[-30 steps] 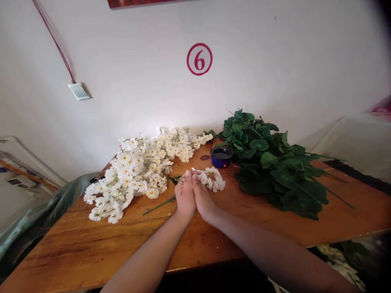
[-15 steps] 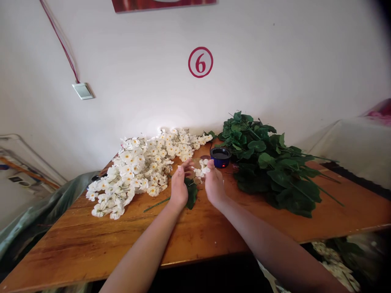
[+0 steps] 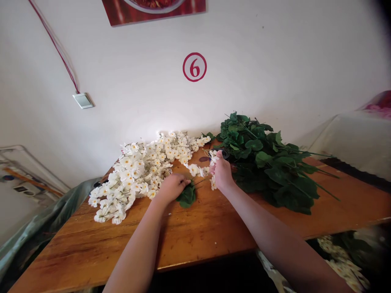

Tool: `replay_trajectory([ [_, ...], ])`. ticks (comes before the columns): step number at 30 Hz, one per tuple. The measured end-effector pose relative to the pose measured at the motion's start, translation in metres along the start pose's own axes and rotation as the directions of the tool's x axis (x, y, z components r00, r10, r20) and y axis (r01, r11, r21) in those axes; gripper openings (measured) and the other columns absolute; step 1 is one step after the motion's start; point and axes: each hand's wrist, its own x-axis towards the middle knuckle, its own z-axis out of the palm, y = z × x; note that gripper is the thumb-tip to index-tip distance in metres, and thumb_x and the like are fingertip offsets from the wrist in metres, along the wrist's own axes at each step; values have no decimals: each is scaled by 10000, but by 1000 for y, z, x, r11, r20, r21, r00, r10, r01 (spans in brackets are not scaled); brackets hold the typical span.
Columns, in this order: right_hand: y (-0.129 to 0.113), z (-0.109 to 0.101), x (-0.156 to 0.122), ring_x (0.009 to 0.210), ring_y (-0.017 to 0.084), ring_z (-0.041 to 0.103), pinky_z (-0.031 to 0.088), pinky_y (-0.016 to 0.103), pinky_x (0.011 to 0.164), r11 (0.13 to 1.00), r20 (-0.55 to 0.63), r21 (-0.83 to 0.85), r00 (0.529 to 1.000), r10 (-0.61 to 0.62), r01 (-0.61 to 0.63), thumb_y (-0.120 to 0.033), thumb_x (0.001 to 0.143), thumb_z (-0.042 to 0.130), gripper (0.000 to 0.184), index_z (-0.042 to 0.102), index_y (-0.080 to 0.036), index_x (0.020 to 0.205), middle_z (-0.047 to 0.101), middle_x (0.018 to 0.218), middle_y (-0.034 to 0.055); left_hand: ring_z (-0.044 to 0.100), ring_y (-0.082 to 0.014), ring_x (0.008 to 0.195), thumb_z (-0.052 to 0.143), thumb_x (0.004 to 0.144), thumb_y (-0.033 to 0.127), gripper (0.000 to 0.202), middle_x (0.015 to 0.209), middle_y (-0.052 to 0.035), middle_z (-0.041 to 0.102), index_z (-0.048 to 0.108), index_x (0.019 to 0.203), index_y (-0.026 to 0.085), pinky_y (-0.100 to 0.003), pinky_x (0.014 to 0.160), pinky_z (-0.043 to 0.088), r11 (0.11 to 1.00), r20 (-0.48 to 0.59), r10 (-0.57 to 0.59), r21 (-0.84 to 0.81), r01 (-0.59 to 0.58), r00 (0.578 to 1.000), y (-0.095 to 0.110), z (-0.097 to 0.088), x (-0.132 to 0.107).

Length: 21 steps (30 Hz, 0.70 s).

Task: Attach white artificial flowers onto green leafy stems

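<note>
The two hands, held close together a moment earlier, have been drawn apart, and the small spray of white blossoms [image 3: 195,170] now lies stretched out above the worktop [image 3: 122,244], no longer bunched between the palms. The left hand [image 3: 172,188] is curled, its fingers bent down over the upper end of a single green leaf [image 3: 187,196] that rests on the wood; whether the leaf is gripped or only covered cannot be told. The right hand [image 3: 221,173] is almost closed, its fingertips pinched on one end of the spray, with blossoms showing above and below them. From there the spray is seen running leftward, and a thin stem appears to reach towards the leaf. The blue pot [image 3: 224,154], fully in view a moment ago, is now mostly hidden behind the right hand. The heap of white blossoms [image 3: 142,173] is left of the hands, just beyond the left hand, and the pile of green leaves [image 3: 265,162] lies just to the right of the right hand.
</note>
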Motion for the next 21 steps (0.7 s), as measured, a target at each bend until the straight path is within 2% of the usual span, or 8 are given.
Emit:
replay_trajectory([
  [2, -2, -1, 1, 394, 72, 237, 228, 225, 362, 1000, -4, 10, 1000, -6, 6, -730, 807, 512, 549, 301, -250, 645, 242, 486, -99, 437, -149, 519, 574, 856, 499, 409, 533, 1, 517, 587, 571, 207, -278, 546, 280, 987, -93, -99, -133, 86, 991, -2, -4, 1],
  [4, -4, -1, 3, 395, 72, 236, 235, 226, 361, 1000, -6, 15, 1000, -25, 25, -737, 801, 513, 560, 287, -251, 638, 239, 487, -99, 394, -127, 493, 592, 835, 533, 422, 512, 25, 472, 575, 582, 196, -265, 516, 250, 938, -163, -213, -310, 155, 963, -4, -7, 2],
  [6, -5, -2, 3, 396, 73, 236, 233, 226, 357, 999, -7, 8, 999, -43, 43, -731, 811, 505, 565, 271, -252, 625, 240, 481, -97, 358, -106, 474, 630, 799, 551, 425, 500, 40, 447, 579, 593, 184, -255, 498, 236, 861, -177, -305, -470, 192, 936, -6, -10, 4],
  [9, -5, -2, 2, 395, 78, 249, 232, 227, 353, 999, -4, -17, 999, -45, 44, -704, 844, 481, 547, 278, -250, 615, 255, 470, -90, 359, -92, 472, 677, 763, 543, 412, 508, 38, 469, 608, 613, 164, -248, 494, 251, 761, -165, -355, -622, 182, 920, -8, -11, 6],
  [15, 4, 2, -4, 378, 82, 270, 218, 237, 344, 993, 4, -108, 999, 41, -40, -717, 844, 464, 549, 342, -244, 592, 305, 436, -75, 449, -108, 483, 715, 729, 514, 390, 500, 20, 513, 612, 593, 164, -250, 496, 314, 680, -182, -386, -719, 145, 905, -10, -5, 6],
  [19, 11, 2, -5, 380, 81, 290, 234, 232, 351, 991, 20, -110, 997, 73, -71, -733, 811, 502, 552, 368, -240, 602, 323, 444, -76, 432, -97, 449, 742, 699, 470, 355, 486, 31, 506, 603, 579, 165, -241, 465, 303, 659, -122, -370, -734, 167, 921, -12, 2, 6],
  [21, 14, 2, -5, 380, 80, 283, 231, 233, 352, 990, 34, -112, 995, 91, -86, -739, 804, 507, 559, 358, -242, 596, 317, 443, -78, 465, -105, 472, 737, 695, 432, 303, 524, 22, 552, 628, 605, 164, -240, 473, 329, 651, -110, -370, -739, 173, 923, -14, 5, 7],
])
